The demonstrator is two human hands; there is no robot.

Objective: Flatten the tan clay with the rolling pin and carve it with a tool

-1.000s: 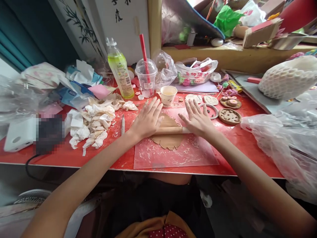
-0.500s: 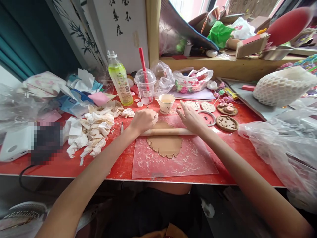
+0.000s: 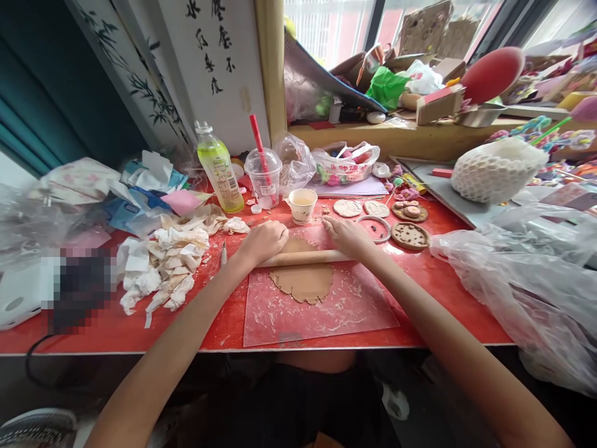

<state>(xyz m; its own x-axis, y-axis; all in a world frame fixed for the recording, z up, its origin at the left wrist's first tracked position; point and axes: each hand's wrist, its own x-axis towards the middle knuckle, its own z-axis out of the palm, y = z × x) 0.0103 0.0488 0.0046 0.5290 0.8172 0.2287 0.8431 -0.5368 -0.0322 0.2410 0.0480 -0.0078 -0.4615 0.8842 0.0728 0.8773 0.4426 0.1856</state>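
Note:
A pale wooden rolling pin (image 3: pixel 303 258) lies across a flat sheet of brown clay (image 3: pixel 303 281) with a ragged edge. The clay rests on a clear board (image 3: pixel 321 330) dusted with scraps. At the pin's left end, my left hand (image 3: pixel 265 241) is closed in a fist over it. My right hand (image 3: pixel 349 238) is wrapped over the right end, its fingers bent and partly hidden. Just beyond the hands stands a paper cup (image 3: pixel 302 208) of cloudy liquid. A ring (image 3: pixel 374 229) and a round clay piece with dark dots (image 3: pixel 410 235) lie right of my right hand.
Crumpled tissues (image 3: pixel 175 261) and a pen-like tool (image 3: pixel 224 254) lie to the left. Behind them stand a green drink bottle (image 3: pixel 219 171) and a plastic cup with a red straw (image 3: pixel 263 177). Plastic bags (image 3: pixel 504 267) spread over the right side of the red table (image 3: pixel 209 336).
The fingers of my right hand, stretched out before, are now bent down over the rolling pin. My left hand stays closed on its end. The whole view has shifted slightly.

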